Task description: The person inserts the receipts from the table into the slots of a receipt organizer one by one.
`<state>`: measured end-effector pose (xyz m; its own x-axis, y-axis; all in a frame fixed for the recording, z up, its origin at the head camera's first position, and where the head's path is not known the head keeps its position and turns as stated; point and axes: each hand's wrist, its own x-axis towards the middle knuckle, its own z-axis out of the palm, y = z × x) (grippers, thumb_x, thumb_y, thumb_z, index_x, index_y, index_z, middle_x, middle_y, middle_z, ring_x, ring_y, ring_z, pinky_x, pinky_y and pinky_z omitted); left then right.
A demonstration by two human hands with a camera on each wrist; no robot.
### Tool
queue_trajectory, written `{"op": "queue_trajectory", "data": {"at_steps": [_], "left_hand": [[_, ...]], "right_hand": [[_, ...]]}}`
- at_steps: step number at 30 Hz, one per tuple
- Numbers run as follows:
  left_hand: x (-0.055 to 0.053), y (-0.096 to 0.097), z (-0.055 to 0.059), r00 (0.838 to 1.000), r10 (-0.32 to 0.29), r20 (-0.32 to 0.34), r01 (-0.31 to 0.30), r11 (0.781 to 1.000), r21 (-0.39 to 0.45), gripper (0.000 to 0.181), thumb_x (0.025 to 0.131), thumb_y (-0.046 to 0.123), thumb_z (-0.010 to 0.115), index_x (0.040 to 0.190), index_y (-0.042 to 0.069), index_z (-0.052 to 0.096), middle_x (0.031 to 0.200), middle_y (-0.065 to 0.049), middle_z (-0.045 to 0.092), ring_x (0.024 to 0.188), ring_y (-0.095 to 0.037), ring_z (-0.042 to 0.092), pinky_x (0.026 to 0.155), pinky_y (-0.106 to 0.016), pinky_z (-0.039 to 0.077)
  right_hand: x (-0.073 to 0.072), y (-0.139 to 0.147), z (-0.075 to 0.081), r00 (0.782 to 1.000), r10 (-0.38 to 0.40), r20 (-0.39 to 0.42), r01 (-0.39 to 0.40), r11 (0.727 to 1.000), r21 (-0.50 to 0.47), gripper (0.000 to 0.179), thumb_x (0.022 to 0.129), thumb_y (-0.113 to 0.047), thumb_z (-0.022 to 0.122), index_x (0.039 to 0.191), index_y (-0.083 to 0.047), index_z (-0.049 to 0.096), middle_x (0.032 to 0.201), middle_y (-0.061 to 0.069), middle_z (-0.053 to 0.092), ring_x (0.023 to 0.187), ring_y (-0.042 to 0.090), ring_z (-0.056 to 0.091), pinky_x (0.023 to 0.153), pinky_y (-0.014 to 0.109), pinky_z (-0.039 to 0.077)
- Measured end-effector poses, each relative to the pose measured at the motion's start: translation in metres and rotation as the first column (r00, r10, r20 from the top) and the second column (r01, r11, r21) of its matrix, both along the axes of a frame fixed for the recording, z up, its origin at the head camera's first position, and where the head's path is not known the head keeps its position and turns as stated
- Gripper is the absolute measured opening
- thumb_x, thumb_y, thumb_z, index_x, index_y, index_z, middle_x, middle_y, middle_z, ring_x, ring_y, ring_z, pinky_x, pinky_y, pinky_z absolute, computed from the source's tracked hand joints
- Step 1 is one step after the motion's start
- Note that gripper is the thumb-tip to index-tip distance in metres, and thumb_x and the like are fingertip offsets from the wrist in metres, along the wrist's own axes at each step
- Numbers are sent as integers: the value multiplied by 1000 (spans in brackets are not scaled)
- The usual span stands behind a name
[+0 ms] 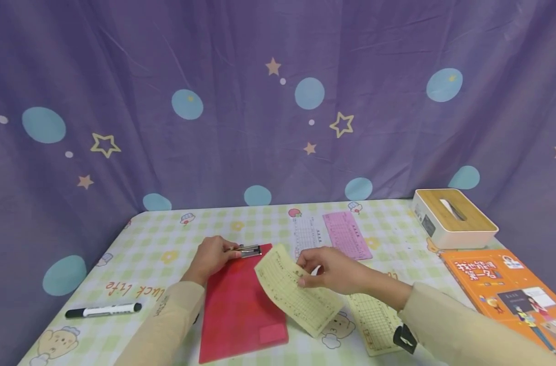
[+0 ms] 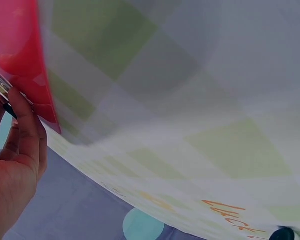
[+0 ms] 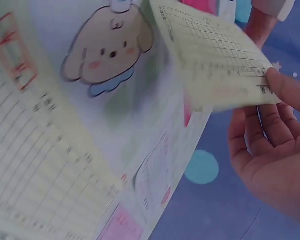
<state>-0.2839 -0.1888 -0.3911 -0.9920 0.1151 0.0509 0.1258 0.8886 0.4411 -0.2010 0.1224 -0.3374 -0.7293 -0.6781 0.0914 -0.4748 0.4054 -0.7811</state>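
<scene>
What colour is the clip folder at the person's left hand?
Red; the clip folder shows best in the head view.

We see a marker (image 1: 104,310) lying at left, an orange book (image 1: 511,300) at right, a wood-topped tissue box (image 1: 465,234) just behind it, a patterned purple curtain (image 1: 232,152) beyond

Held sheet (image 1: 290,294) illegible; orange book (image 1: 511,300) cropped right.

Home-like study corner: starry curtain (image 1: 241,46), checked tablecloth (image 1: 154,234), book (image 1: 484,279), marker (image 1: 105,310).
</scene>
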Motion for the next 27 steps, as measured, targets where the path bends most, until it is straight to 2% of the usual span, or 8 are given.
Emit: {"op": "queue_trajectory", "data": {"at_steps": [4,6,13,17,21,27], "left_hand": [[1,0,-1,1000,-6,-25,6,1000,-5,30,85,18,84,111,4,80,99,-9,77,92,-23,66,86,-42,54],[1,1,-1,1000,-8,-28,8,1000,-6,29,85,18,84,110,5,80,98,-9,77,94,-23,66,87,-42,55],[2,1,-1,1000,2,-17,-2,1000,9,28,85,16,84,111,5,80,96,-8,77,91,-22,65,85,-40,54],[2,0,-2,1000,-2,-23,3,1000,8,29,85,16,83,111,4,79,98,-9,77,91,-22,65,86,-41,55],[2,-1,-3,999,-8,-33,9,1000,11,28,85,16,83,111,5,80,99,-9,77,92,-23,67,87,-42,55],[1,-3,-4,998,-23,-58,23,1000,6,27,84,18,84,108,6,81,97,-9,77,93,-24,67,87,-44,55]], "right_hand": [[-1,-13,1,998,56,19,-56,998,7,1,95,-10,72,96,-11,71,89,-7,73,87,5,62,76,26,53],[-2,-19,0,995,91,29,-91,996,7,4,96,-9,70,95,-12,73,92,-8,74,88,4,63,77,26,54],[-7,-45,-8,989,142,45,-145,987,71,6,95,-9,72,95,-12,76,90,-12,72,85,0,63,85,24,52],[-8,-64,-15,993,113,18,-115,985,129,4,93,-10,74,95,-11,77,86,-12,71,80,-1,61,83,22,51],[-7,-80,-26,998,54,-24,-49,984,171,3,92,-11,77,94,-12,77,84,-14,69,76,0,57,77,21,49],[-5,-92,-37,997,-14,-70,28,980,199,17,90,-16,80,106,-12,76,97,-11,73,89,1,61,84,22,51]]}}
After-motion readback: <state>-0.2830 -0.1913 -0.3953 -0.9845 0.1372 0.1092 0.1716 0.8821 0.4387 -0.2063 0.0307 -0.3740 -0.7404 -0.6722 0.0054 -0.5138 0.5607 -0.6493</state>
